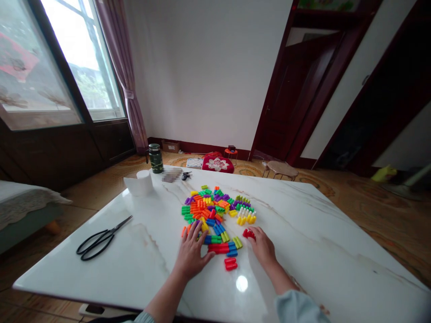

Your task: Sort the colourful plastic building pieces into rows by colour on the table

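A loose heap of colourful plastic building blocks (202, 206) lies on a white marble-patterned table (323, 233). My left hand (191, 253) rests over the near left edge of the heap, its fingers spread across several blocks. Between the thumb and fingers of my right hand (264, 246) is a red block (248, 233), partly covered by the fingertips. Rows of standing blocks, among them yellow blocks (246, 220) and white ones, are lined up just beyond it. Closer to me, separate red blocks (230, 264) lie between the two hands.
Black-handled scissors (104, 240) lie at the left of the table. A paper roll (144, 182), a dark green bottle (155, 158) and keys (186, 176) stand or lie toward the far left. Past the far edge are a round stool (282, 168) and a red cushion (217, 164).
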### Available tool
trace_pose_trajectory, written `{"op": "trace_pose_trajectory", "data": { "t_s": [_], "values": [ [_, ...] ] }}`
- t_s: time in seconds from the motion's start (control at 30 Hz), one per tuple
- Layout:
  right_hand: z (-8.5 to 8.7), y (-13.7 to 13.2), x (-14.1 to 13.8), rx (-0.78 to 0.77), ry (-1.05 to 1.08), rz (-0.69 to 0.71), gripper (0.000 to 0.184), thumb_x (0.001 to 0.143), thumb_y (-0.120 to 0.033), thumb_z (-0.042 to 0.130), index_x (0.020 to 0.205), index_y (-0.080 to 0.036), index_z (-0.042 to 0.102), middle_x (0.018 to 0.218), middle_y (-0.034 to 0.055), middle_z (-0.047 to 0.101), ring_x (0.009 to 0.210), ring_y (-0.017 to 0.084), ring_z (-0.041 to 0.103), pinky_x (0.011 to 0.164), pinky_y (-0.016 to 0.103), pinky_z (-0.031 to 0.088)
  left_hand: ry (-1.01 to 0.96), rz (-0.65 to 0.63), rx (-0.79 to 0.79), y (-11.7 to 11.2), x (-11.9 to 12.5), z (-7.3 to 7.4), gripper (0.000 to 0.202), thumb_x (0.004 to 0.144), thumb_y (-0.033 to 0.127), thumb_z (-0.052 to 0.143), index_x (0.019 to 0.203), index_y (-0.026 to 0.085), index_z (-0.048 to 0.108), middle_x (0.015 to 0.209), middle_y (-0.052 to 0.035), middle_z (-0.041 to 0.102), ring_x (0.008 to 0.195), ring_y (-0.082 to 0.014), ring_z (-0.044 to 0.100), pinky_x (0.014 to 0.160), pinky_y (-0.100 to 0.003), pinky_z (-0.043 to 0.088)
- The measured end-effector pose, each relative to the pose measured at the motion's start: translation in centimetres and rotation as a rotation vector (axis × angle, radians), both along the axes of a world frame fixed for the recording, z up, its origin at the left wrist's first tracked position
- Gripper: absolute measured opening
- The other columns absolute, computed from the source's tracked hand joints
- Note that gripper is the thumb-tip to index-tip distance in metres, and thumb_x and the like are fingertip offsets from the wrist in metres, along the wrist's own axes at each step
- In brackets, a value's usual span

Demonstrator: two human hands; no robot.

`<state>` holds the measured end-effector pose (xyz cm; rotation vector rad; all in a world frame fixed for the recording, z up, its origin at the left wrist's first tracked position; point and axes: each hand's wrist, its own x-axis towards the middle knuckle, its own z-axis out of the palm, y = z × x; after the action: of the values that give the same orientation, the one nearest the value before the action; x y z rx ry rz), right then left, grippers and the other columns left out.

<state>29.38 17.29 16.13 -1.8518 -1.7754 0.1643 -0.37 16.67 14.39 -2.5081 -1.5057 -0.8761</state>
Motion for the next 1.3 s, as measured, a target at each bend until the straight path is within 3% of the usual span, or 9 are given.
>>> {"op": "trace_pose_trajectory", "data": {
  "t_s": [0.2, 0.4, 0.6, 0.7, 1.3],
  "values": [
    [-2.0, 0.5, 0.0, 0.054, 0.111, -0.105, 0.028, 0.082, -0.023, 0.049, 0.102, -0.017, 0.067, 0.1, 0.0079, 0.069, 0.089, 0.022, 0.067, 0.077, 0.031, 0.051, 0.003, -0.007, 0.01, 0.0, -0.1, -0.2, 0.062, 0.082, 0.054, 0.062, 0.136, 0.023, 0.054, 0.154, -0.0135, 0.038, 0.145, -0.0355, 0.027, 0.112, -0.061, 0.03],
    [-1.5, 1.7, -0.6, 0.05, 0.05, -0.096, 0.038, 0.085, -0.019, 0.044, 0.116, -0.018, 0.066, 0.114, 0.009, 0.066, 0.098, 0.022, 0.066, 0.08, 0.031, 0.051, 0.016, 0.002, -0.005, 0.1, 0.0, -0.1, 0.062, 0.083, 0.056, 0.06, 0.136, 0.022, 0.054, 0.154, -0.0146, 0.038, 0.144, -0.0358, 0.028, 0.112, -0.062, 0.03],
    [-1.5, 2.3, -1.3, 0.038, 0.015, 0.019, 0.037, 0.087, -0.016, 0.043, 0.116, -0.019, 0.067, 0.116, 0.0087, 0.067, 0.11, 0.021, 0.062, 0.093, 0.032, 0.049, 0.026, 0.009, -0.026, 0.0, 0.0, 0.1, 0.062, 0.083, 0.054, 0.061, 0.137, 0.023, 0.053, 0.156, -0.0136, 0.035, 0.145, -0.0357, 0.026, 0.113, -0.061, 0.029],
    [-1.4, 2.7, -1.6, 0.037, -0.009, 0.01, 0.04, 0.087, -0.014, 0.042, 0.12, -0.018, 0.065, 0.119, 0.0103, 0.066, 0.113, 0.021, 0.061, 0.096, 0.032, 0.047, 0.026, 0.014, -0.037, -0.1, 0.0, 0.2, 0.063, 0.083, 0.054, 0.061, 0.137, 0.023, 0.053, 0.156, -0.0134, 0.034, 0.145, -0.0357, 0.026, 0.113, -0.061, 0.029],
    [-2.4, 3.2, -1.2, 0.107, 0.022, -0.093, 0.032, 0.088, -0.018, 0.041, 0.114, -0.016, 0.061, 0.113, 0.0105, 0.068, 0.1, 0.021, 0.064, 0.088, 0.032, 0.048, 0.031, 0.013, -0.029, 0.0, 0.0, 0.2, 0.061, 0.083, 0.054, 0.061, 0.135, 0.022, 0.054, 0.156, -0.0143, 0.035, 0.145, -0.036, 0.027, 0.112, -0.061, 0.03]
  ]
}}
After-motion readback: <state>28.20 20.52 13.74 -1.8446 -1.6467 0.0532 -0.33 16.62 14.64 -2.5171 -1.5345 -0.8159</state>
